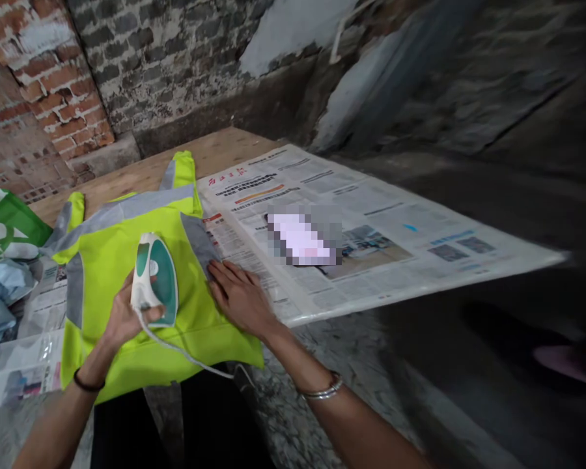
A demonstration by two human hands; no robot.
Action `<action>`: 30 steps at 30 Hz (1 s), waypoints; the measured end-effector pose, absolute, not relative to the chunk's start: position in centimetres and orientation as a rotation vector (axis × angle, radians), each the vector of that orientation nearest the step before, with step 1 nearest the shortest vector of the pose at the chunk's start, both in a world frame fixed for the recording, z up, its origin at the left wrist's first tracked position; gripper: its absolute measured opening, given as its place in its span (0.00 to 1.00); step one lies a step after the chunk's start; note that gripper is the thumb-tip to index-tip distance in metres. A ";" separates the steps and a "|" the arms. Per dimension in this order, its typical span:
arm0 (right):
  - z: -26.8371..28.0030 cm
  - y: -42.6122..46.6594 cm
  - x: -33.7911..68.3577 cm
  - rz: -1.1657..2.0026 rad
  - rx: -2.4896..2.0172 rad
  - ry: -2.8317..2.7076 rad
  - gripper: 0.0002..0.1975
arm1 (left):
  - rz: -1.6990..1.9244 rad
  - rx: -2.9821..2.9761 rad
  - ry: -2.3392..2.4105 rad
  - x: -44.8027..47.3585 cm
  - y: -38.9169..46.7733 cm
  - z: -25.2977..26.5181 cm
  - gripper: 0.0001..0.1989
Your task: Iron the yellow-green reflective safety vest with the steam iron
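White cord across the garment could ruck it; left hand grips iron, right hand lies flat, apparently pressing.

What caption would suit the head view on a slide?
Left hand grips an iron over a yellow garment; right hand rests along its side.

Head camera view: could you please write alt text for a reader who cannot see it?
A person's left hand holds a green and white iron over a yellow and grey top; the right hand rests on its side. The top lies spread on a table partly covered with newspaper, with a bag to the left.
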State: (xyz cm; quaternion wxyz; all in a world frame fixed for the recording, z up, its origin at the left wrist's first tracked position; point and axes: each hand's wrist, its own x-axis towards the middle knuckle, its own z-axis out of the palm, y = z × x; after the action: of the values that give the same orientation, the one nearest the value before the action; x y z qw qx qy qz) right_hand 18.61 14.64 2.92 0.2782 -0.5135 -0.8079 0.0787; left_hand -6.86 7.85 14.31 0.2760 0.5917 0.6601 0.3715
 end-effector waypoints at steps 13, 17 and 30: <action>2.2 15.0 18.8 0.180 -1.365 -2.222 0.26 | 0.951 1.497 2.223 -14.0 -1.1 16.0 0.33; 2.1 15.1 18.5 0.158 -1.355 -2.212 0.26 | 0.994 1.505 2.204 -13.2 -0.1 15.7 0.31; 2.3 14.7 18.2 0.149 -1.316 -2.181 0.26 | 1.124 1.586 1.938 -11.2 11.7 15.3 0.28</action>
State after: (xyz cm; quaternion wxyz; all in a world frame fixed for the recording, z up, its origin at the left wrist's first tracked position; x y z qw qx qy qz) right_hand 18.15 14.71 2.34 0.2908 -0.4935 -0.8178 0.0560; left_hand -11.17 11.67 15.27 0.1970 0.5663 0.6923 0.4016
